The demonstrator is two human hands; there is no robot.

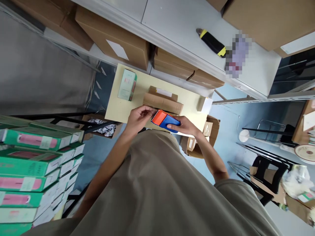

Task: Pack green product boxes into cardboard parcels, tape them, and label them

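Right hand (185, 124) around tape dispenser (165, 121), blocky, serrated

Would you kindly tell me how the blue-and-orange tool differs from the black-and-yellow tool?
The blue-and-orange tool is in the right hand, while the black-and-yellow tool lies on the pale shelf. The blue-and-orange tool is broad, with a row of teeth at one end; the black-and-yellow tool is long and slim, with a grey tip. Both have two main colours.
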